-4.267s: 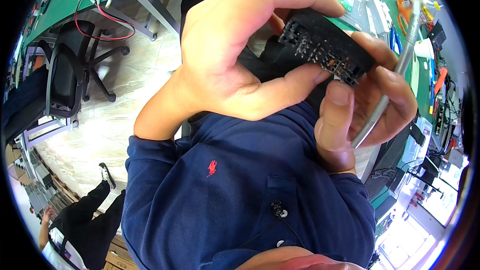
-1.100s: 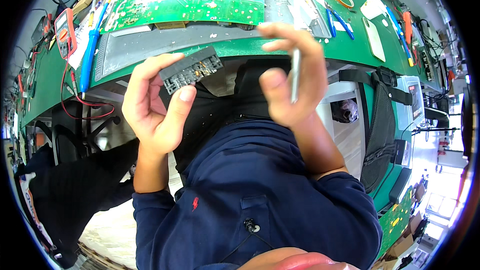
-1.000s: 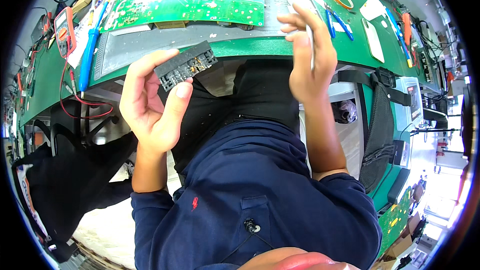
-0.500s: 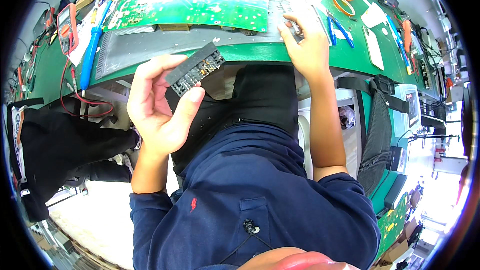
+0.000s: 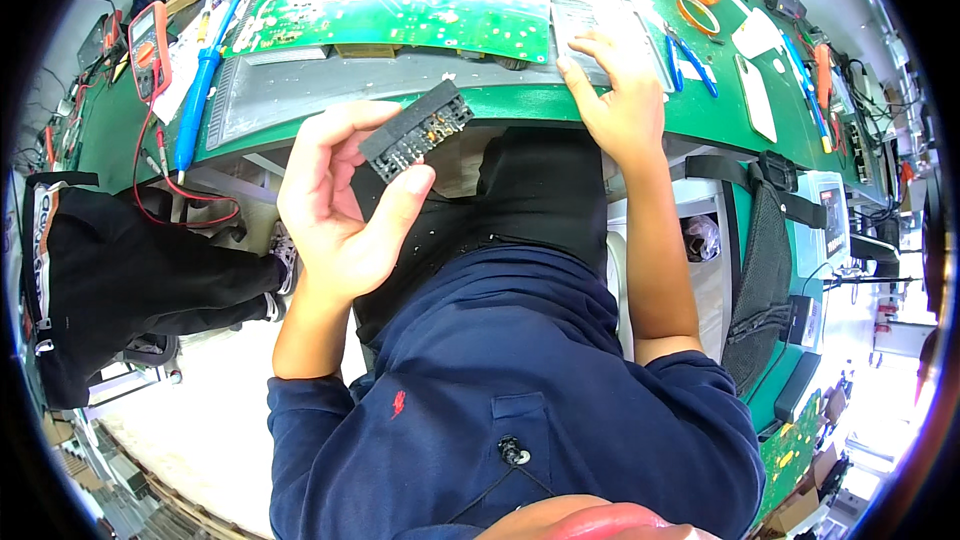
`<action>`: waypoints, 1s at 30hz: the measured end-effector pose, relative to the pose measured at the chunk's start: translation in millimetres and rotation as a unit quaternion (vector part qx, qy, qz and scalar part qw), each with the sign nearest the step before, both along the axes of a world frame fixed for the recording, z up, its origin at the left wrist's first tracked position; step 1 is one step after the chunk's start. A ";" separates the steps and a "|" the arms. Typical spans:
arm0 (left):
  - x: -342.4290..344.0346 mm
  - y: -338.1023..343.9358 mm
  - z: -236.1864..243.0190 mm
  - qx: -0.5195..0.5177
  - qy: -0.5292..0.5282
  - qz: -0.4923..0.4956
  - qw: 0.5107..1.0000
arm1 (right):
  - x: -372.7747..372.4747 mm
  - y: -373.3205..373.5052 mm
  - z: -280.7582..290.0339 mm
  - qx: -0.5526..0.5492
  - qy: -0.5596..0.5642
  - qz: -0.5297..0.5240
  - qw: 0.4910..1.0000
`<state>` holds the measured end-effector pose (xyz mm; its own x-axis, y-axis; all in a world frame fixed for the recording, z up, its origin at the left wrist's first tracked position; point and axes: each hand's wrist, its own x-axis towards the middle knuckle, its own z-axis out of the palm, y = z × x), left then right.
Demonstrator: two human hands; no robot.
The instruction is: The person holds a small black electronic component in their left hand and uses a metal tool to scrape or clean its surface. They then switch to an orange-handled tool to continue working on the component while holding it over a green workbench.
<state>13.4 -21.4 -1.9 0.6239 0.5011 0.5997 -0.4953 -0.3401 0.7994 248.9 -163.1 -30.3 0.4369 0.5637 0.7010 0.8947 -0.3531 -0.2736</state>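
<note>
– While the black pin block (image 5: 418,130) is pinched between thumb and fingertips of the left hand (image 5: 345,205), how is the right hand (image 5: 622,110) held?
– Thumb and forefinger parted, forearm stretched forward over the grey mat (image 5: 300,90); whether the mat is touched cannot be told.
– And the block?
– Held tilted above the lap, short of the green bench (image 5: 520,100), left forearm raised.
– Bench?
– Circuit board (image 5: 400,10) set over the mat; multimeter (image 5: 150,60) placed left, blue-handled pliers (image 5: 674,67) right.
– Room?
– Pale floor (image 5: 210,420); black-trousered legs (image 5: 150,270) seen at left.
</note>
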 end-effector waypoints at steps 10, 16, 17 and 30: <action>2.5 4.9 -5.3 0.042 0.025 0.028 0.998 | 72.6 75.5 34.0 0.284 0.555 0.231 0.747; 0.6 6.3 2.7 0.065 -0.009 0.033 0.997 | 152.5 90.8 16.1 0.211 0.639 0.175 0.719; 0.4 6.3 3.9 0.060 -0.013 0.027 0.998 | 149.9 90.8 22.2 0.191 0.639 0.138 0.732; -2.5 14.5 9.4 0.115 -0.055 0.046 0.991 | 148.8 111.2 43.2 0.090 0.720 0.119 0.678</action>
